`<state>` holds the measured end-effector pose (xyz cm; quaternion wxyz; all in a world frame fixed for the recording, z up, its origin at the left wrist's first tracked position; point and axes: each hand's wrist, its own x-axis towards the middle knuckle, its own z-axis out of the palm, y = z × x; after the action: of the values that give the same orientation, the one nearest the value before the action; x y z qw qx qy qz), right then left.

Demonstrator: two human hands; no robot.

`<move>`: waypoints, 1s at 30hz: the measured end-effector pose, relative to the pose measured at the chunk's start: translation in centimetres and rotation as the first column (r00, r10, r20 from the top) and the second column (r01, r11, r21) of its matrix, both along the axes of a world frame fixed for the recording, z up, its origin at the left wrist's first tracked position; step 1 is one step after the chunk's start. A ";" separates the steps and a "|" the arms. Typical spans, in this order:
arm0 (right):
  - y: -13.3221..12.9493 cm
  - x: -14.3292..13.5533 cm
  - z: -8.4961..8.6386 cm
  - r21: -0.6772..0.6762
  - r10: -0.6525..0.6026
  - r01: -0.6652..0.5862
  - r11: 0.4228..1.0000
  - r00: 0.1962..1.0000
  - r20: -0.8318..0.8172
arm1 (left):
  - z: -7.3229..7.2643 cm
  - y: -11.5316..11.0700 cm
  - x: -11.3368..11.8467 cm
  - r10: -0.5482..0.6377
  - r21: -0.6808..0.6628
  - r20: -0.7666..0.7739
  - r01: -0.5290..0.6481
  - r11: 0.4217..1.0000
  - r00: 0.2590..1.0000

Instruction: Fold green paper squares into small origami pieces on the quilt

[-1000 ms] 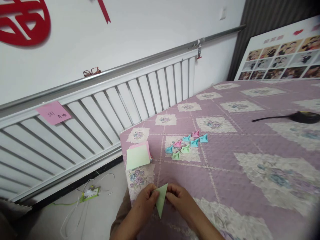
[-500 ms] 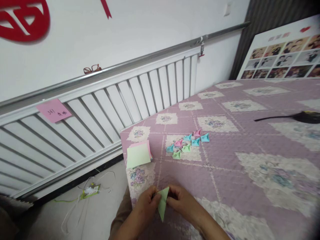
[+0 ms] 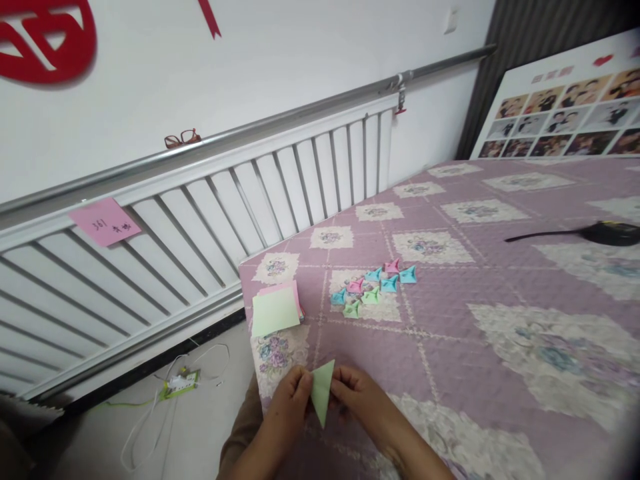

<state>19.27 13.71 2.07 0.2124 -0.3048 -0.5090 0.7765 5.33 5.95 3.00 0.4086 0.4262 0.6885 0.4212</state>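
Note:
A light green piece of paper (image 3: 322,392), folded into a triangle with one point down, is held up just above the purple tablecloth. My left hand (image 3: 294,395) pinches its left edge between thumb and fingers. On the other side my right hand (image 3: 354,391) has its fingers closed at the paper's right edge. Beyond the hands, several small folded paper shapes (image 3: 371,295) in blue, pink and green sit in slanting rows. To their left lies a stack of square paper sheets (image 3: 275,311), pale green on top with pink showing underneath.
The floral tablecloth (image 3: 440,373) runs to a corner at the left. A white radiator (image 3: 280,193) stands against the wall, with glasses (image 3: 183,138) above it and a pink note (image 3: 106,222) on it. A power strip (image 3: 181,385) lies on the floor. A dark object (image 3: 613,233) rests at the right.
Both hands have lifted the green paper slightly upward in view, and its broad face now shows more. The view has shifted a little; the folded shapes and stack stay in place.

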 end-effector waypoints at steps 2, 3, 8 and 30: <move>-0.2 0.2 0.3 0.014 0.009 -0.009 1.000 1.000 0.006 | 0.0 -0.1 0.0 0.000 -0.015 0.036 0.001 1.000 0.999; -0.3 0.2 0.5 0.018 0.015 -0.016 1.000 1.000 0.009 | 0.0 -0.1 0.0 0.004 -0.021 0.039 -0.003 1.000 0.999; -0.6 -0.1 0.5 0.026 0.020 -0.020 0.999 1.000 -0.009 | 0.2 -0.2 0.1 0.023 -0.025 -0.008 -0.023 0.999 1.000; -0.1 -0.6 -0.8 0.502 -0.193 0.080 0.861 0.965 0.179 | 0.0 -0.2 1.1 -0.089 0.079 -0.612 0.173 0.982 0.785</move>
<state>18.68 13.56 1.30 0.2790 -0.3616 -0.6866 0.5657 6.40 5.71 2.98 0.1661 0.6111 0.7225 0.2773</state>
